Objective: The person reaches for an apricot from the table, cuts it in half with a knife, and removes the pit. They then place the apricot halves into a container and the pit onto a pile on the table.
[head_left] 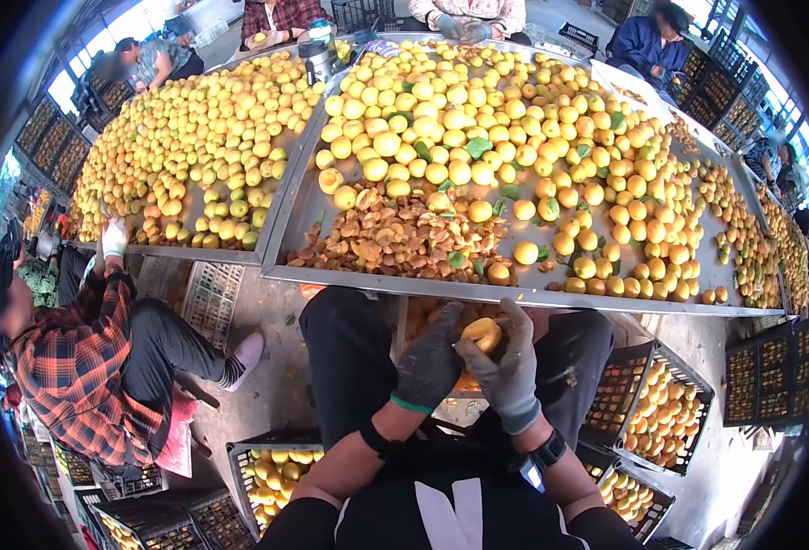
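Note:
Both my hands wear grey work gloves and meet above my lap, just below the metal table's front edge. My right hand (505, 367) is closed on a yellow-orange fruit (481, 335), its fingers wrapped round the side. Close against the fruit's left side, my left hand (429, 359) has curled fingers; what they hold, if anything, is hidden. On the metal table (359, 275) in front lies a heap of brownish fruit pieces (404, 234), with many whole yellow fruits (441, 119) and some green leaves behind and to the right.
A person in a checked shirt (75, 367) sits at the left. Other people work along the far side. Black crates of fruit (666, 417) stand at my right, another crate (276, 477) at my left. A lidded jar (316, 60) stands on the table's far side.

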The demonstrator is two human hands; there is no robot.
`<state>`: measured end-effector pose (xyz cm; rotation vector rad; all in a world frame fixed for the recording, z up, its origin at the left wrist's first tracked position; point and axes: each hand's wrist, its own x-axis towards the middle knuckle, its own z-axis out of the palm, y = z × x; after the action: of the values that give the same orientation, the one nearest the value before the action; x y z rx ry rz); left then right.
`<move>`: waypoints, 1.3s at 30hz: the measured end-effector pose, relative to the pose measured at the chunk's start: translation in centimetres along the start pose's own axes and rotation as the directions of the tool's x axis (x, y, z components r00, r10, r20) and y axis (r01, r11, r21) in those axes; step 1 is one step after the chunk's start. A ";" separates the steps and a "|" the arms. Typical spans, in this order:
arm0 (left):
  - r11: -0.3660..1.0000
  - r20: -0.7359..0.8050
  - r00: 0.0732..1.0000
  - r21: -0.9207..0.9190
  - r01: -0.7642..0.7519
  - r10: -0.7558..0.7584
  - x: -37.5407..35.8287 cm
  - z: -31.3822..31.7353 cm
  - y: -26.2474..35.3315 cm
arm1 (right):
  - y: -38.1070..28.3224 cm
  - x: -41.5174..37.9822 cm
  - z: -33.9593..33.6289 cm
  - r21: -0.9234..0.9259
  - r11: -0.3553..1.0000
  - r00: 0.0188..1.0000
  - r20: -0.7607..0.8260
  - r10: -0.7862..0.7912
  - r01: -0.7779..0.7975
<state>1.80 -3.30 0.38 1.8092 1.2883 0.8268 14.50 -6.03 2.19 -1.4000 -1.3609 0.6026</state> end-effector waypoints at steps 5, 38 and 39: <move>0.979 -0.106 0.975 0.077 -0.188 0.195 0.0 -0.3 0.3 | 0.1 0.0 -1.0 0.026 1.000 0.997 0.082 0.013 -0.015; 0.675 -0.055 0.999 -0.737 -0.040 0.000 -0.9 5.0 -3.7 | -0.1 -1.5 1.0 -0.003 0.999 0.994 -0.104 0.041 -0.041; 0.634 -0.058 0.995 -0.774 0.007 -0.082 -0.2 5.3 -4.4 | -0.3 -1.1 1.1 -0.138 0.990 0.994 -0.109 -0.010 -0.006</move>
<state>4.10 -3.68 -6.07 1.0342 0.8030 1.2114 13.18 -6.75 1.83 -1.5200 -1.3363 0.4299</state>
